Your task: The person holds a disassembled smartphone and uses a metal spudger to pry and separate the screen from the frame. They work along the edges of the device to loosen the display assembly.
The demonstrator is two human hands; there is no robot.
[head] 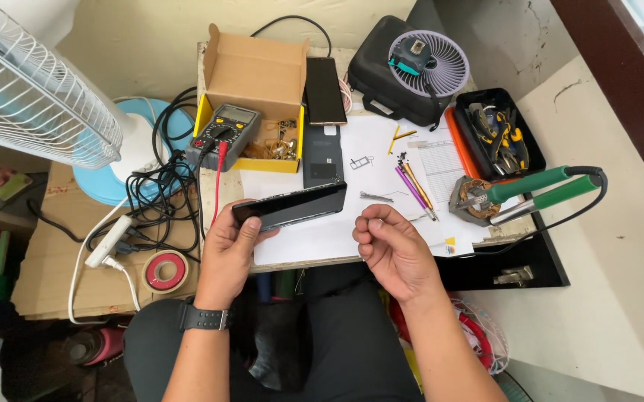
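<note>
The near end of the black phone [292,206] is covered by the fingers of the left hand [229,249], so the contact inside the grip is not shown. Whether anything is pinched in the curled right hand [392,249] cannot be told. At 10 o'clock, the white fan [31,82] is cut off by the picture's edge. The small parts in the cardboard box [258,78] are too small to be identified. Both forearms are cut off at 6 o'clock.
</note>
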